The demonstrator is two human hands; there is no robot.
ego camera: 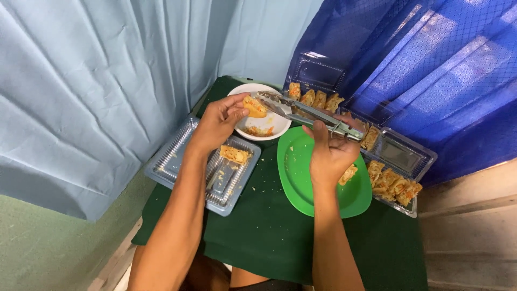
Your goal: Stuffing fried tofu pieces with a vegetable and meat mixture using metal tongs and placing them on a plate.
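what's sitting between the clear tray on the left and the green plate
In the head view, only bare green tablecloth with a few crumbs lies between the clear tray and the green plate; nothing else sits there.

Left arm: reaching forward bare from the lower left, forearm angling up and to the right.
Left hand (218,119): turning palm-inward, fingers curling, thumb and fingertips pinching together at the far right of the hand.
Right arm: rising almost straight up from the bottom edge, bare, wrist staying straight.
Right hand (328,153): showing its back to the camera, fingers wrapping closed in a firm grip.
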